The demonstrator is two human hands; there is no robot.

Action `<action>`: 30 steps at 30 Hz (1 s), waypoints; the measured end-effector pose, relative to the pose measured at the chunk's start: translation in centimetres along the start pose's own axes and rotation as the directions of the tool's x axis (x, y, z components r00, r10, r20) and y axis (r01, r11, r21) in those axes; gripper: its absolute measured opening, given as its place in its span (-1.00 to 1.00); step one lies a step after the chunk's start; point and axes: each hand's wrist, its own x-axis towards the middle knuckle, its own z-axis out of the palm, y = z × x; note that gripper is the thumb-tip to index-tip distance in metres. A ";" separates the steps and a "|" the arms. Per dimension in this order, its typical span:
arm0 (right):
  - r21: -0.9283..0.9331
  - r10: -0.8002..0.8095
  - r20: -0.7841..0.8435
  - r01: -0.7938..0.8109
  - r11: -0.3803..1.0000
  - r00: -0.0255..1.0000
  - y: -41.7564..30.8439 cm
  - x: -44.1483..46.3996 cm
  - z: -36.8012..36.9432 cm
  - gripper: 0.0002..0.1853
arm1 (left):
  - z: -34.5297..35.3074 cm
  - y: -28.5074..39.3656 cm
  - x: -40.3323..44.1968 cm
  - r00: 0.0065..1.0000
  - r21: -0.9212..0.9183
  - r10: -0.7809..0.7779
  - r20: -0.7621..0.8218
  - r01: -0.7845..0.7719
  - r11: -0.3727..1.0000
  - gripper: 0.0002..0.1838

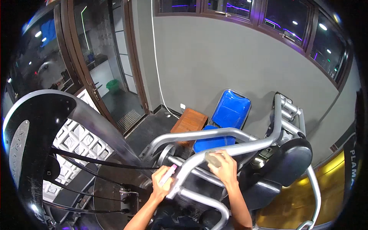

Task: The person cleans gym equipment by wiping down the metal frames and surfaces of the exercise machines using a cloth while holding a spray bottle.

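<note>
My left hand [161, 183] is closed around a small white bottle with a pink top [168, 174], just left of the lower end of a thick silver tube [186, 168] of an exercise machine. In my right hand [226, 168] is a greyish-brown cloth or sponge [213, 158], held against or just beside the same tube, higher up. Which of the two it is, I cannot make out. Below my hands a curved silver handle [207, 201] branches off the tube.
Black padded seat back [293, 161] at right; blue folding chair [231, 109] and wooden table [189, 120] by the grey wall ahead. On the left stand the machine's black tower [42, 126] and dark cables [103, 163]. A glass door [103, 57] is behind.
</note>
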 end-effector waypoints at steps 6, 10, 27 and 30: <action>0.182 -0.268 0.430 0.208 0.961 0.862 -5.7 2.1 1.4 -0.60 | 0.0 -1.3 -0.6 0.999 -0.005 -0.045 0.013 0.045 0.999 -0.70; 0.101 -0.226 0.573 0.206 0.973 0.788 -6.9 3.4 0.3 -0.59 | 0.0 -0.9 -0.5 0.995 -0.058 -0.093 -0.034 0.091 0.994 -0.70; 0.001 -0.127 0.809 0.215 0.977 0.573 -4.2 11.8 4.4 -0.70 | 0.0 -1.2 -1.0 0.981 -0.136 -0.194 -0.005 0.192 0.972 -0.67; 0.049 -0.177 0.837 0.252 0.966 0.517 -3.4 12.3 4.6 -0.67 | 0.0 -1.6 -1.0 0.977 -0.164 -0.212 0.011 0.211 0.964 -0.68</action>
